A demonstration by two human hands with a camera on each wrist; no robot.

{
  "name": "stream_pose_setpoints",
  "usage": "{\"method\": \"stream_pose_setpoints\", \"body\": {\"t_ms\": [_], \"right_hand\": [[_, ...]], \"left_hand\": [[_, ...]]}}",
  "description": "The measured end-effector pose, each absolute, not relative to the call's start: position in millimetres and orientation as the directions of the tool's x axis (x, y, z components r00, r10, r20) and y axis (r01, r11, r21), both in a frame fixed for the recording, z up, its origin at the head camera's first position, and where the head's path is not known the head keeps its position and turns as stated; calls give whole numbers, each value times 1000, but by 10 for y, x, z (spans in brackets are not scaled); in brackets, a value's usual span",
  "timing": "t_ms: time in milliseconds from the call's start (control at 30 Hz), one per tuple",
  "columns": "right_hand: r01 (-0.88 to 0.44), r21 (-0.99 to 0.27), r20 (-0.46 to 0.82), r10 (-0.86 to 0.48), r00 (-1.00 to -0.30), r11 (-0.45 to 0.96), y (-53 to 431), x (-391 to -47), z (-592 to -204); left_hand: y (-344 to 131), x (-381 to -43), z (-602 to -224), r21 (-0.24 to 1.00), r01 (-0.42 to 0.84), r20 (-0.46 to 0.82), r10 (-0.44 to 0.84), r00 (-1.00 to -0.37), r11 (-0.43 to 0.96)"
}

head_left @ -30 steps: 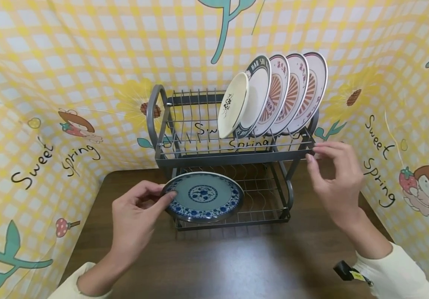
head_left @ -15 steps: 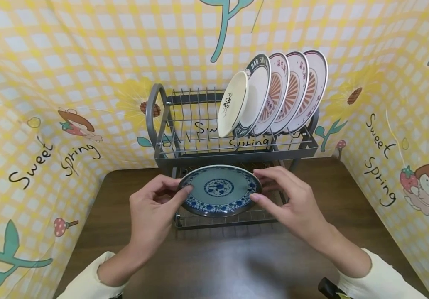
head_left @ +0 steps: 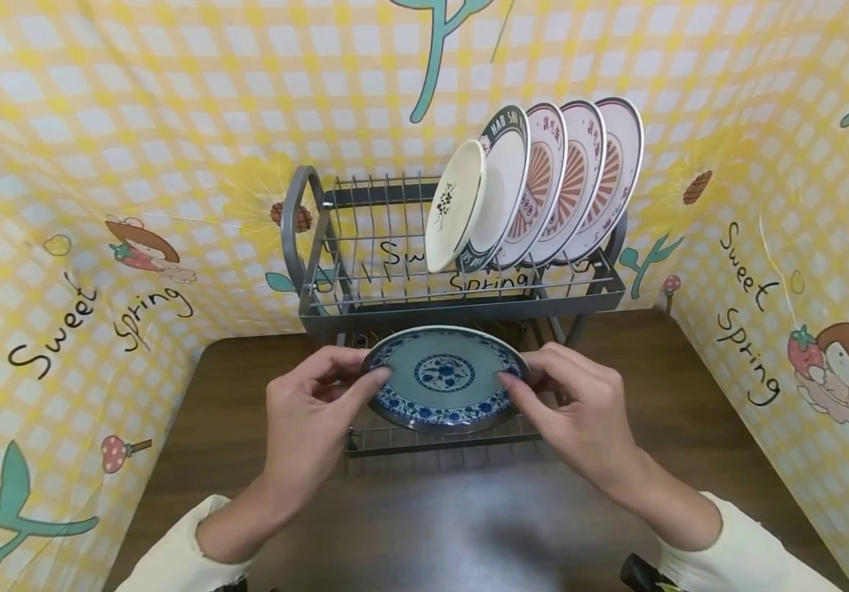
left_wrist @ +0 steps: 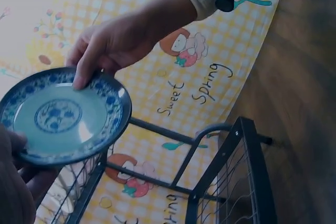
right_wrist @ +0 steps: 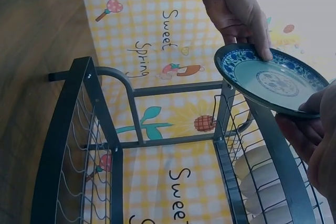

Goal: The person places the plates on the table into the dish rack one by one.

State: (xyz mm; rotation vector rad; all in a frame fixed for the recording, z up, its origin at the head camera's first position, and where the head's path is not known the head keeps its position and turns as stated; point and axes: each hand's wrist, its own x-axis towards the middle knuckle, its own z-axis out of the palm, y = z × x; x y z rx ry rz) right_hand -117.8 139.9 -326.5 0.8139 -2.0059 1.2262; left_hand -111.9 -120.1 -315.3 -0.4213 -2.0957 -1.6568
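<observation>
A blue-and-white patterned plate (head_left: 445, 374) is held in front of the rack, tilted with its face toward me. My left hand (head_left: 313, 419) pinches its left rim, thumb on the face and fingers beneath. On the opposite rim my right hand (head_left: 579, 407) pinches it the same way. Both wrist views show this plate (left_wrist: 63, 114) gripped from two sides. Behind it stands a dark grey two-tier dish rack (head_left: 461, 308). On the upper tier's right part several plates lean upright: a small cream plate (head_left: 455, 205), a green-rimmed plate (head_left: 501, 185), and fan-patterned plates (head_left: 620, 173).
The upper tier's left wire slots (head_left: 376, 238) hold no plates. The lower tier (head_left: 446, 444) is mostly hidden behind the held plate. A brown wooden table (head_left: 424, 526) lies under the rack, with yellow checked cloth (head_left: 173, 123) around the back and sides.
My right hand has come from the rack's right corner to the plate's right rim and now pinches it. The plate and my left hand have shifted right.
</observation>
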Motion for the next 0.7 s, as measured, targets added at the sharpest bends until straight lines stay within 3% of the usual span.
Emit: {"method": "stream_pose_setpoints", "body": {"t_ms": [100, 233, 367, 467, 700], "right_hand": [[-792, -493, 799, -174, -576, 359, 1405, -1166, -3247], [-839, -422, 857, -152, -493, 343, 1403, -1154, -3187], [-894, -348, 918, -90, -386, 283, 1372, -1136, -3085], [-914, -310, 946, -13, -324, 261, 1339, -1116, -2999], [-914, -273, 959, 157, -235, 300, 1246, -1111, -2823]], "left_hand": [[-1252, -1147, -3120, 731, 624, 639, 47, -768, 276], [-1310, -1229, -3014, 511, 805, 820, 111, -562, 301], [-1351, -1317, -2910, 310, 846, 914, 110, -391, 435], [-1386, -1375, -2871, 220, 792, 926, 133, -352, 570], [-1432, -1567, -2929, 96, 733, 874, 295, -385, 673]]}}
